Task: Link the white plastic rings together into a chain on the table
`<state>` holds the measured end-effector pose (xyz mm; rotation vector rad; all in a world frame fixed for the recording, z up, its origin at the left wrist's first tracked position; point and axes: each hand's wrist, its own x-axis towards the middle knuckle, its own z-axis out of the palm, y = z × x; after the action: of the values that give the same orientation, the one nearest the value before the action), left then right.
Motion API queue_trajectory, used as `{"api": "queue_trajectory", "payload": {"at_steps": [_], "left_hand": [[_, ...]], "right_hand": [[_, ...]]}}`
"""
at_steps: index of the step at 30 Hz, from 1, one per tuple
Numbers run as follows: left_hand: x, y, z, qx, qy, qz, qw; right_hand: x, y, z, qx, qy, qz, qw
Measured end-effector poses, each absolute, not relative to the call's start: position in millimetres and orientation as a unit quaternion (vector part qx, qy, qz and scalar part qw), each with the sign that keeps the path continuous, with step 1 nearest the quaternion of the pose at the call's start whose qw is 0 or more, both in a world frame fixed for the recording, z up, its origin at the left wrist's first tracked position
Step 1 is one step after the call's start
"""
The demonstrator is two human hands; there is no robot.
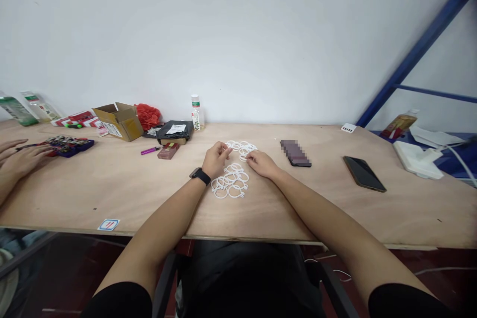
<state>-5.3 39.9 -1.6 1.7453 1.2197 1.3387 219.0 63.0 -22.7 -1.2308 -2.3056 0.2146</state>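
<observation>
White plastic rings lie flat on the surface [261,208] in 2 loose groups. Far group [246,147]: just beyond and between the fingers, spread side to side; left fingertips at its left end, right fingertips at its near edge. Near group [230,178]: between the forearms, closer to the left wrist. Rings round, small tabs, no long axis. Left hand [216,158]: knuckles up, thumb and index narrow. Right hand [262,164]: low, curled, pointing inward, narrow too. Whether either pinches a ring, cannot tell. Forearms converge from the near edge.
</observation>
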Motion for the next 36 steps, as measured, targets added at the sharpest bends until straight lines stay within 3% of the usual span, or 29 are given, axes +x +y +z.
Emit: {"api": "queue_trajectory", "payload": {"at_steps": [10, 28, 36], "left_hand": [[-1.3, 46.6, -9.3, 0.644, 0.401, 0.544, 0.359], [-2.6, 41.6, -7.2, 0.667, 0.418, 0.530, 0.316], [-2.2, 37.7, -1.8, 0.674, 0.440, 0.516, 0.294]], "right_hand": [[216.1, 61.3, -20.9, -0.482, -0.814, 0.115, 0.304], [214.9, 58.8, -18.5, -0.469, -0.775, 0.146, 0.398], [213.2, 56.7, -15.9, -0.432, -0.810, 0.123, 0.378]]}}
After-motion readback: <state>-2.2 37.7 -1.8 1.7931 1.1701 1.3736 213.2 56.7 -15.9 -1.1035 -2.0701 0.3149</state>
